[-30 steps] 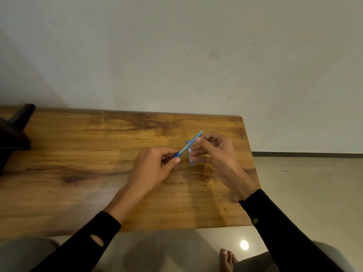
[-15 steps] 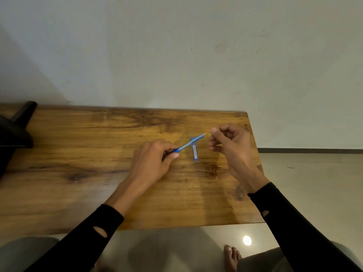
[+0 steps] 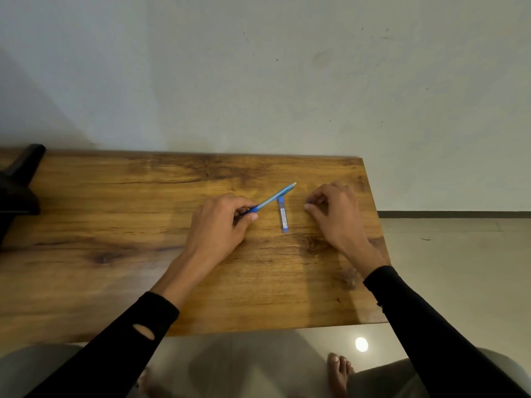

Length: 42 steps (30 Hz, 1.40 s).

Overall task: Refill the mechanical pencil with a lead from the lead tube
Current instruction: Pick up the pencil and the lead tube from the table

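Left hand point(image 3: 221, 225) grips slim blue plastic mechanical pencil point(image 3: 273, 198), centre frame, angled up-right. Small blue lead tube point(image 3: 283, 215) lies on wooden desk point(image 3: 115, 214) btwn hands. Right hand point(image 3: 334, 209) curled at desk; contents unclear. Likely next: open tube, needs fine pinch.

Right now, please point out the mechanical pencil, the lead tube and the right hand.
mechanical pencil point(image 3: 275, 196), head view, middle of the blue barrel.
lead tube point(image 3: 283, 215), head view, on its label.
right hand point(image 3: 334, 209), head view, back of the hand.
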Available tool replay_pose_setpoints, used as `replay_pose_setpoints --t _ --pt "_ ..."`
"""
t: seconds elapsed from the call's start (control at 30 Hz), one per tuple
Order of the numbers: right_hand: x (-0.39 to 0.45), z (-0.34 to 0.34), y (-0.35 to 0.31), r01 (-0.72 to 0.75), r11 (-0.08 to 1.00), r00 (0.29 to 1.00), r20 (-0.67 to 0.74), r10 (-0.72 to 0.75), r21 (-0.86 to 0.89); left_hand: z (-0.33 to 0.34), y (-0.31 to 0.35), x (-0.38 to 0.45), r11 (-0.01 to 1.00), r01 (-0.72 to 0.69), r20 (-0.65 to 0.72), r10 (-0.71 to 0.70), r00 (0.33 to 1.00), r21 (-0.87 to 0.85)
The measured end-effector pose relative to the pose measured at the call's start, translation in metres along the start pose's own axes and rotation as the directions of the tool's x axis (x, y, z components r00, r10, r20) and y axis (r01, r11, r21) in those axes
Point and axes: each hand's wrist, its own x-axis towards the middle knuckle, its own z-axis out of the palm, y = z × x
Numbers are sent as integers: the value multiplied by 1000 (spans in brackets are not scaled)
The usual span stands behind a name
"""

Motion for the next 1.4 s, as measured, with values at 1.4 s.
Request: replay_pose_setpoints --t 1.4 --pt "8 -26 -6 -119 990 979 156 130 -78 0 3 6 975 25 -123 2 992 221"
